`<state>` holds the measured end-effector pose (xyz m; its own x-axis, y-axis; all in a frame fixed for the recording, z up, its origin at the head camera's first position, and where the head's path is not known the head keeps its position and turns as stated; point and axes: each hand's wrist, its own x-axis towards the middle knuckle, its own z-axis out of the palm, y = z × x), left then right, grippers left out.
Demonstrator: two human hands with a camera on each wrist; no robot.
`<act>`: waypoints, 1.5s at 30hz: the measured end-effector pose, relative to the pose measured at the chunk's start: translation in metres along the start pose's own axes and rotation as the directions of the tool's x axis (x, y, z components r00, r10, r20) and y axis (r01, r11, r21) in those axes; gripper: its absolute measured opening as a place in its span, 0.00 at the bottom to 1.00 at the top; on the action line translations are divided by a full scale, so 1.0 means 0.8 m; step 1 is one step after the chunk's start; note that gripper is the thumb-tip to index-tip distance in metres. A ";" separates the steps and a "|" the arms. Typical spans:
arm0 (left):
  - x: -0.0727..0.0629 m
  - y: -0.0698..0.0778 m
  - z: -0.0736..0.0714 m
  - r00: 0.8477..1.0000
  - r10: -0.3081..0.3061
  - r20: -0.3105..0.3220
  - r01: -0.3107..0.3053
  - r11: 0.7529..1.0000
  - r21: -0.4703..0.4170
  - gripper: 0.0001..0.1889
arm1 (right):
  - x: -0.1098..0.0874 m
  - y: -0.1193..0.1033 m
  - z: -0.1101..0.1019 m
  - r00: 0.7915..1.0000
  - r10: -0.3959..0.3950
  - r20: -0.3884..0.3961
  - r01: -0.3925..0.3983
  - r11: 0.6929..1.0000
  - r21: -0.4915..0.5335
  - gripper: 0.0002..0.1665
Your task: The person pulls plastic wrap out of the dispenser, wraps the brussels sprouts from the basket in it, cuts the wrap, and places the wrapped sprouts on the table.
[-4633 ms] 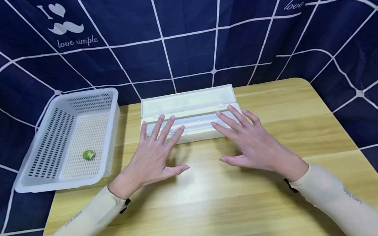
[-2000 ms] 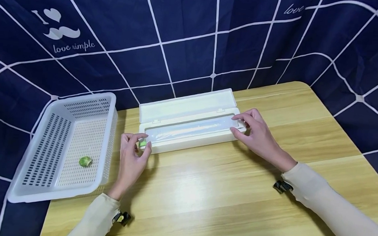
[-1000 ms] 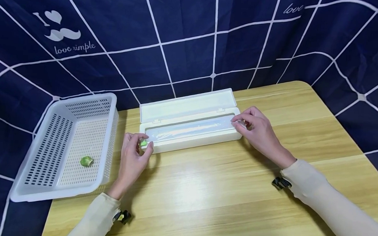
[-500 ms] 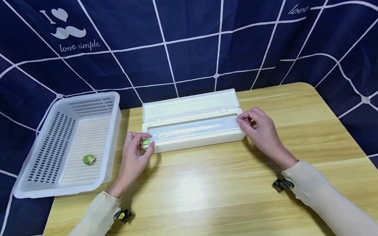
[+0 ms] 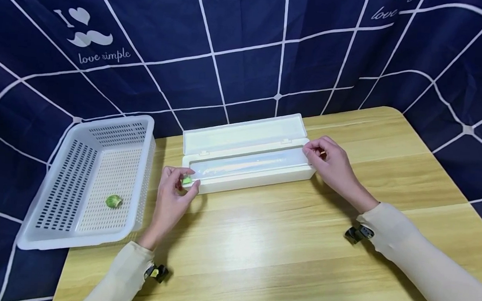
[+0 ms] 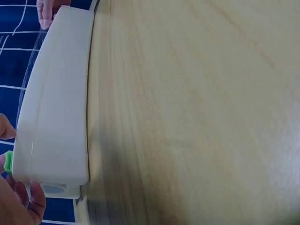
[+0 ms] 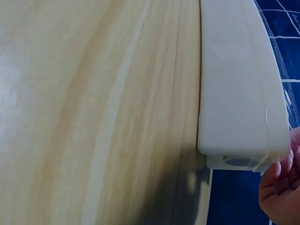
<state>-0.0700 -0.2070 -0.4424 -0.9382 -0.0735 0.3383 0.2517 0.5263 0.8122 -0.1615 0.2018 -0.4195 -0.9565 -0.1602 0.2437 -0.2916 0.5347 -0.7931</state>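
A white cling film dispenser lies lengthwise on the table, its lid swung back. Clear film stretches across the top. At the left end, my left hand grips the dispenser, index finger above and thumb along the front, around a green slide cutter. My right hand pinches the film at the right end, index finger and thumb together. In the left wrist view, curled fingers meet the dispenser's end. The right wrist view shows fingertips at the opposite corner, film edging out behind.
Left of the dispenser stands a white perforated basket, overhanging the table's left edge. One Brussels sprout lies inside it. A dark blue checked cloth hangs behind the wooden table.
Both spread hands have come down onto the dispenser's two ends. The right fingers have since closed into a pinch on the film; the left hand has barely moved lately.
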 end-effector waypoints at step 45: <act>0.021 0.007 0.010 0.991 -0.113 -0.073 0.113 0.994 -0.001 0.03 | 0.009 -0.011 0.007 0.989 0.150 0.009 -0.150 0.984 0.094 0.21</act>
<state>-0.0860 -0.1983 -0.4358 -0.9408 -0.1937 0.2783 0.1442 0.5141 0.8455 -0.1662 0.1911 -0.4144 -0.9895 -0.0854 0.1169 -0.1436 0.4725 -0.8695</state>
